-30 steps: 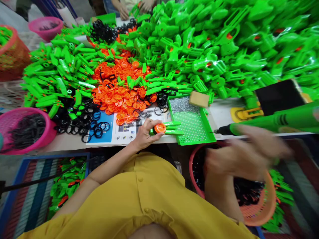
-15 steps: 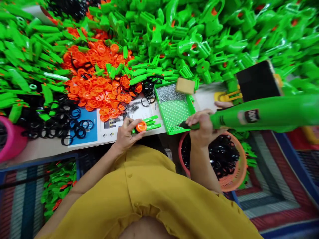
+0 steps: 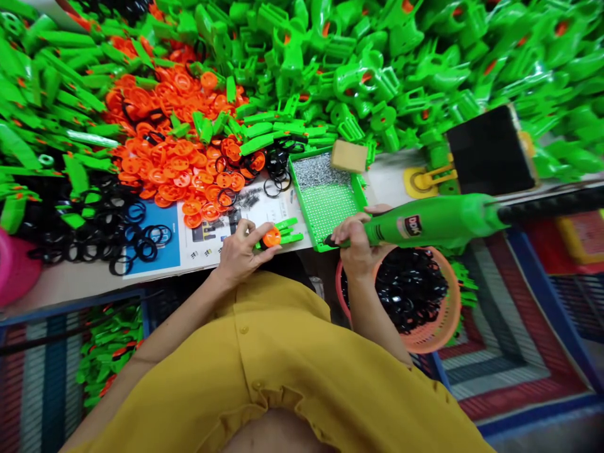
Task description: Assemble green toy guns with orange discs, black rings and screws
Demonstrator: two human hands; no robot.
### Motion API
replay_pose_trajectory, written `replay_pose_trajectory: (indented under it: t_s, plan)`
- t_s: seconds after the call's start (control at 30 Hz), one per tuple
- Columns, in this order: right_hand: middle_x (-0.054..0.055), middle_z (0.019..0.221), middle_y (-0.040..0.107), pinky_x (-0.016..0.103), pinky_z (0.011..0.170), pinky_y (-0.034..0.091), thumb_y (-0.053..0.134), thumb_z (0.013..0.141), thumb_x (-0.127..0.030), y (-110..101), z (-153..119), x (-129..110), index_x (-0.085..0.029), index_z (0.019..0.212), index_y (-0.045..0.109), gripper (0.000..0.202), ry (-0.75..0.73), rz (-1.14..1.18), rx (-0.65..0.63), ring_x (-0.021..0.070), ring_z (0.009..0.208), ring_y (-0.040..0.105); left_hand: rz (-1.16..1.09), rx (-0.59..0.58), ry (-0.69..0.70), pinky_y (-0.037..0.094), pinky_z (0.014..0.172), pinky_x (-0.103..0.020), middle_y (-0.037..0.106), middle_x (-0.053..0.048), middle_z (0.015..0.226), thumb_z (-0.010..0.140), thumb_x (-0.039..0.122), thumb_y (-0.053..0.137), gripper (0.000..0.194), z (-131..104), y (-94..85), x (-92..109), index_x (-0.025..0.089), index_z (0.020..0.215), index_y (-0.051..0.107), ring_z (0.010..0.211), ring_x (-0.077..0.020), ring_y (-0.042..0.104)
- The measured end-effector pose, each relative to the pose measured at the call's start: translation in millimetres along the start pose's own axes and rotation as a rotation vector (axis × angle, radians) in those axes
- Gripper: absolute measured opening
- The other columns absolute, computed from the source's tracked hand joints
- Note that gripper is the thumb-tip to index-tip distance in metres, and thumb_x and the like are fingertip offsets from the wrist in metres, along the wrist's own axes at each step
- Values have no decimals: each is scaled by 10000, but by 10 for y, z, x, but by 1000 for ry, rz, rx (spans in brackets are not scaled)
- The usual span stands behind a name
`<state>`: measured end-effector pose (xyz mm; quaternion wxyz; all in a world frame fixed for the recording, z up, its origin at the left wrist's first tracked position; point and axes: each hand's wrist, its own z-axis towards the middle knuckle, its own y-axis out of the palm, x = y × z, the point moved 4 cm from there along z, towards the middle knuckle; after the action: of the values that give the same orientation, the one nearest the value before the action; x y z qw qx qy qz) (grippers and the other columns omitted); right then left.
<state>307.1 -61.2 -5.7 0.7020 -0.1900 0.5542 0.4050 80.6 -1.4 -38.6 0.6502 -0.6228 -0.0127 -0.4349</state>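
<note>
My left hand (image 3: 240, 250) is closed on a small green part (image 3: 291, 237) topped by an orange disc (image 3: 272, 236), at the table's front edge. In my right hand (image 3: 353, 242) is a green electric screwdriver (image 3: 419, 221), its dark tip pointing left over the front corner of a green perforated tray (image 3: 333, 211). Small metallic screws (image 3: 314, 173) fill the back of that tray. The screwdriver tip and the part in my left hand are apart.
Behind lie heaps of green shells (image 3: 292, 56), orange discs (image 3: 179, 163) and black rings (image 3: 146, 245). A tan block (image 3: 349, 156) rests on the tray's rim. Right of it stands a black panel on a yellow holder (image 3: 419, 182). An orange basket (image 3: 448, 314) of black parts sits below.
My right hand and the screwdriver have moved left, nearer the part in my left hand, and more of the tool's rear and cable shows. The view has shifted slightly.
</note>
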Motion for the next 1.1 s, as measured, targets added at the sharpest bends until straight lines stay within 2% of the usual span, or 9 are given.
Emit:
replay_pose_trajectory:
  t_s: [0.3, 0.4, 0.47, 0.63, 0.73, 0.9, 1.1]
  plan:
    - [-129, 514, 414, 235, 395, 400, 704, 776, -485, 8, -14, 37, -292, 952, 463, 355, 27, -43, 32, 83, 367, 405, 29, 17, 37, 430, 616, -206, 529, -39, 977, 883, 685, 531, 557, -9, 2, 9, 270, 1229, 665, 722, -114, 555]
    - [-122, 513, 422, 228, 397, 407, 719, 776, -473, 4, 25, -27, -263, 864, 473, 335, 28, -1, 17, 75, 368, 404, 53, 26, 52, 420, 602, -202, 533, -40, 974, 904, 688, 487, 561, -17, 10, 16, 264, 1225, 667, 706, -106, 550]
    - [-107, 497, 396, 232, 399, 415, 709, 789, -487, 32, 88, -169, -243, 746, 462, 350, -4, 43, -2, 74, 373, 402, 61, 36, 65, 414, 591, -200, 538, -41, 974, 907, 696, 473, 571, -22, 13, 21, 260, 1217, 672, 700, -103, 549]
    - [-76, 436, 259, 234, 349, 348, 635, 847, -510, 341, 271, -674, -226, 524, 372, 504, -168, 228, -162, 75, 335, 348, -7, 46, 72, 449, 620, -206, 538, -45, 985, 916, 685, 466, 566, -21, 0, 1, 251, 1215, 671, 737, -111, 560]
    - [-74, 423, 237, 246, 335, 347, 597, 870, -521, 618, 298, -801, -237, 515, 370, 508, -156, 292, -261, 82, 321, 316, -68, 61, 63, 475, 661, -215, 539, -45, 991, 920, 669, 476, 553, -17, -17, -26, 246, 1221, 665, 775, -119, 566]
    - [-83, 422, 259, 233, 326, 333, 628, 868, -491, 904, 238, -729, -226, 516, 391, 500, -85, 403, -312, 67, 309, 305, -124, 114, 79, 487, 698, -229, 536, -40, 963, 918, 651, 502, 533, -14, -41, -46, 231, 1202, 665, 818, -133, 564]
    - [-80, 433, 283, 246, 342, 374, 648, 850, -536, 965, 196, -571, -229, 511, 376, 532, -21, 360, -308, 66, 326, 313, -172, 127, 87, 485, 702, -227, 546, -41, 968, 920, 638, 514, 518, -6, -54, -66, 224, 1197, 656, 846, -136, 571]
